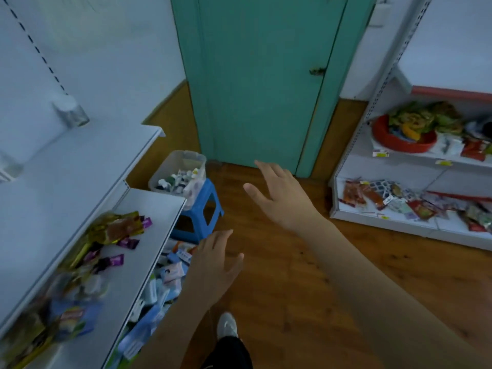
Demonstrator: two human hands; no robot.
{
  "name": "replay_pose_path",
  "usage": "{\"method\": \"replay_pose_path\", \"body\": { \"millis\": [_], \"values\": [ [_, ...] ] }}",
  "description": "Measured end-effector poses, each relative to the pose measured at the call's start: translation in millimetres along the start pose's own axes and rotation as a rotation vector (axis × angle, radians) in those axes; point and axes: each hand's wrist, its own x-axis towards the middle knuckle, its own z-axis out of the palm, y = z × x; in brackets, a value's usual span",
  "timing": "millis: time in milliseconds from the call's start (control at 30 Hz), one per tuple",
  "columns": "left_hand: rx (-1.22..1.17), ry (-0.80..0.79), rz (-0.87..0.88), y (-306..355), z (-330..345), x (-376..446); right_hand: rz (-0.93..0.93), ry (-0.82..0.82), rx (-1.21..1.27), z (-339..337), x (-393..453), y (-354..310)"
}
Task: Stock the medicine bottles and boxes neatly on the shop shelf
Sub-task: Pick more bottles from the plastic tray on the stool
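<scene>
Both hands empty: left hand [213, 258] spread, low near the boxes [170, 272] piled on the floor by the left shelf [80, 166]; right hand [279, 198] spread, out over the floor. Bottles [177, 181] sit jumbled in a tub [159, 174] on the stool [202, 209], far left. Top left shelf looks barely stocked, so I'd say most work remains. Boxes and bottles lie at mixed angles, no common long axis

Teal door [261, 83], blue stool [202, 209], red basin [399, 141], white shelves [80, 161]
</scene>
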Motion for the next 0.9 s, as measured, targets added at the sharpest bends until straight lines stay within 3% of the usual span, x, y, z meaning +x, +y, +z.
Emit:
{"method": "replay_pose_path", "body": {
  "millis": [300, 567, 900],
  "values": [
    [0.021, 0.048, -0.034, -49.7, -53.6, 168.8, -0.046, -0.01, 0.016, 1.3, 190.3, 1.3],
    [0.013, -0.006, -0.126, -87.0, -42.7, 276.2, -0.037, -0.098, 0.066, 38.8, 310.3, 54.0],
    [0.021, -0.073, -0.483, -145.0, -13.9, 420.9, -0.252, -0.258, 0.162, 97.0, 522.5, 121.2]
  ]
}}
